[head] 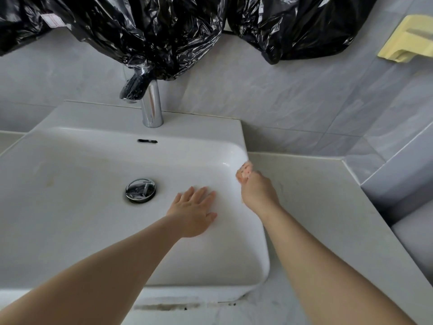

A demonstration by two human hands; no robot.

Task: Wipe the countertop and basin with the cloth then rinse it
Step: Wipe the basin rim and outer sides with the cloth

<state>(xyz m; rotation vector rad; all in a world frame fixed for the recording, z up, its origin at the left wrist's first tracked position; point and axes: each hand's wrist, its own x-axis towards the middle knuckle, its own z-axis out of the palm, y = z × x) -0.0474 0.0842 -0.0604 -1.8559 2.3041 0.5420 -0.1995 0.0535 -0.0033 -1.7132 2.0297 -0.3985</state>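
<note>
Status: I see left hand (194, 211) splayed flat in white ceramic basin (70, 219); right hand (257, 193) gripping small pink cloth (244, 172) at its rim.

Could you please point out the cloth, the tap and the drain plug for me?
cloth (244, 171), head view, on its bunched visible part.
tap (152, 109), head view, on its upright chrome body.
drain plug (140, 190), head view, on the middle of its cap.

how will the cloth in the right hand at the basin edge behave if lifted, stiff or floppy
Probably floppy: the cloth is scrunched into a wad in the right hand. Likely light, since little of it shows past the hand. It may slide easily on the glossy basin rim.
</note>
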